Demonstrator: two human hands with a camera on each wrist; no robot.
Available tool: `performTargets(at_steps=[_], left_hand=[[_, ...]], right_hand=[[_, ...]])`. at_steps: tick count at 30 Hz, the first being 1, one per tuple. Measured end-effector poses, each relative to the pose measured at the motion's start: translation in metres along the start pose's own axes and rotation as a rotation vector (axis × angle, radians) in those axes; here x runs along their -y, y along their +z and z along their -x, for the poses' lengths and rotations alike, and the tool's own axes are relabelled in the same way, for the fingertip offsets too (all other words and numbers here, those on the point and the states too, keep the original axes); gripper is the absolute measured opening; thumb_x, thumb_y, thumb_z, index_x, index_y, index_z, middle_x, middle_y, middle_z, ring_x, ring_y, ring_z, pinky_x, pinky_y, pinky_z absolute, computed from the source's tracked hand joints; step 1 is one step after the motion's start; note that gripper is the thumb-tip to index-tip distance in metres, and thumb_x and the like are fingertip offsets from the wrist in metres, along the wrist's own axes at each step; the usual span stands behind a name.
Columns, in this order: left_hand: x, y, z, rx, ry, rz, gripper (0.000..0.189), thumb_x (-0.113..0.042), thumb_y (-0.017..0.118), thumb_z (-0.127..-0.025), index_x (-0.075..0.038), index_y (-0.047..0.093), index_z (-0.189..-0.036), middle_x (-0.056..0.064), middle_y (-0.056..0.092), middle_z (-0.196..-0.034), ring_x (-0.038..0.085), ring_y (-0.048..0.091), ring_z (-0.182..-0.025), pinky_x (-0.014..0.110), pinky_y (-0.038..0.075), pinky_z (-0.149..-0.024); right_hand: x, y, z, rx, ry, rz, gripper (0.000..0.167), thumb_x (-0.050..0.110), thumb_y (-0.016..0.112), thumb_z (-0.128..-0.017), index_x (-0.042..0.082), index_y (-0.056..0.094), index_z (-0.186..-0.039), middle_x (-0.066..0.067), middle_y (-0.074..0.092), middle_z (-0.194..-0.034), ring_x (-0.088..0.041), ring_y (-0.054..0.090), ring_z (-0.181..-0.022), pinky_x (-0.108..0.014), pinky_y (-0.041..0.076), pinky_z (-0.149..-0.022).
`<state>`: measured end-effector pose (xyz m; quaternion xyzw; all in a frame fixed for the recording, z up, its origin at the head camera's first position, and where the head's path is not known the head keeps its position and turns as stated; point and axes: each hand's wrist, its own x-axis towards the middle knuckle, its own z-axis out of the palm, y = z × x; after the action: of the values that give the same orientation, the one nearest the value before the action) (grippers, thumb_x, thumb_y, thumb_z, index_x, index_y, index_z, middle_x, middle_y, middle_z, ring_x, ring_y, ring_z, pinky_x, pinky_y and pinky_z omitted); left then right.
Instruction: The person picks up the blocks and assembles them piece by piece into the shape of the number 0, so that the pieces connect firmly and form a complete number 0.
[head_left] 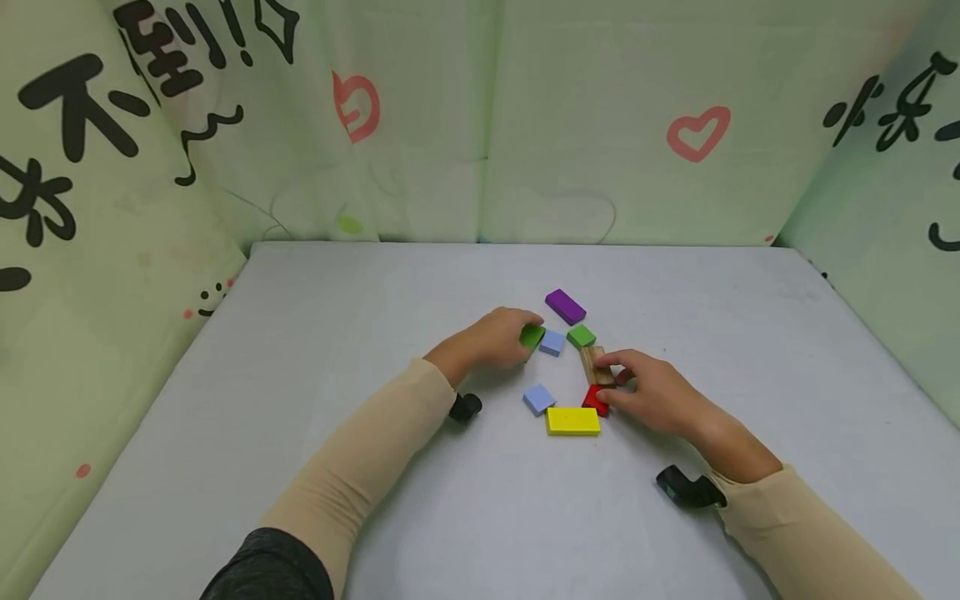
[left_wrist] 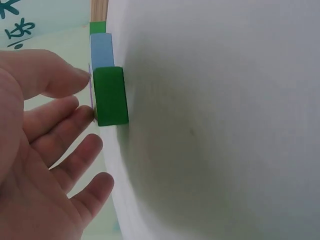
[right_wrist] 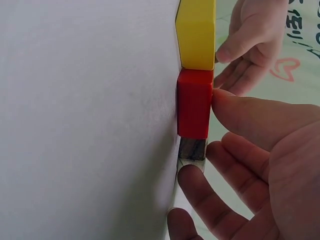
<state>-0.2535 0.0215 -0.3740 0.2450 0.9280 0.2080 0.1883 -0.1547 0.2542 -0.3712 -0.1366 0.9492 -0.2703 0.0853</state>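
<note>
My left hand [head_left: 498, 337] is at a green block [left_wrist: 111, 96], thumb and forefinger at its upper edge, the other fingers loosely spread. A light blue block [head_left: 552, 342] stands right beside that block. My right hand [head_left: 660, 392] has its thumb at the top edge of a red block [right_wrist: 194, 104]. Its forefinger touches a brown wooden block [head_left: 592, 365], partly hidden by the hand. A yellow block [head_left: 573, 422] adjoins the red one. Another light blue block [head_left: 538, 400] lies at the yellow block's left corner.
Past the wooden block is a second green block [head_left: 581, 337], with a purple block [head_left: 566, 307] farther back. All the blocks lie on a white table [head_left: 375, 300]. Pale green printed cloth [head_left: 570, 125] hangs behind and on both sides. Black wrist cameras [head_left: 686, 487] sit under the wrists.
</note>
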Motion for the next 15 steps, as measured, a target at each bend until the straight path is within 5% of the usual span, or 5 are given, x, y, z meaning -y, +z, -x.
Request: performTargets(at_steps=[15], left_hand=[[0.0051, -0.0059, 0.0063, 0.030, -0.015, -0.010, 0.053, -0.012, 0.060, -0.099, -0.011, 0.046, -0.150, 0.005, 0.047, -0.151, 0.021, 0.042, -0.137, 0.035, 0.030, -0.115]], right_hand=[[-0.0011, 0.0005, 0.0004, -0.004, -0.002, -0.003, 0.048, 0.019, 0.073, -0.092, 0.001, 0.057, -0.134, -0.020, 0.061, -0.121, -0.034, 0.059, -0.103, -0.047, 0.055, -0.084]])
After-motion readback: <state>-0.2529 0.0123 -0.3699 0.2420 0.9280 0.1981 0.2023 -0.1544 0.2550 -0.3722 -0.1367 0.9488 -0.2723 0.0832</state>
